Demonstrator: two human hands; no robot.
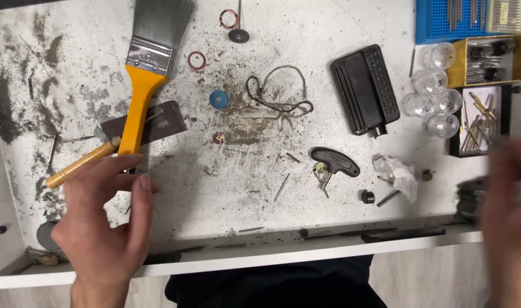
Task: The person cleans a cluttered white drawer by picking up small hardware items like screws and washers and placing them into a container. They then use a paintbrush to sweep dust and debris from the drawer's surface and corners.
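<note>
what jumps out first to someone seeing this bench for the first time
The big paintbrush with its yellow handle lies at upper left on the grimy white tray. The left hand hovers open just below it, and the right hand is a blur at the right edge. A black ribbed case sits upper right.

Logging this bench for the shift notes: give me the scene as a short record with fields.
surface: white tray-like workbench, smeared with dark grime
left hand: left hand open, holding nothing, beside the yellow-handled paintbrush and wooden-handled tool
right hand: right hand blurred at the frame edge; grip cannot be told
centre: black T-handle tool, dark cord loop, blue disc
right side: black bit case, clear round containers, crumpled tissue
</note>
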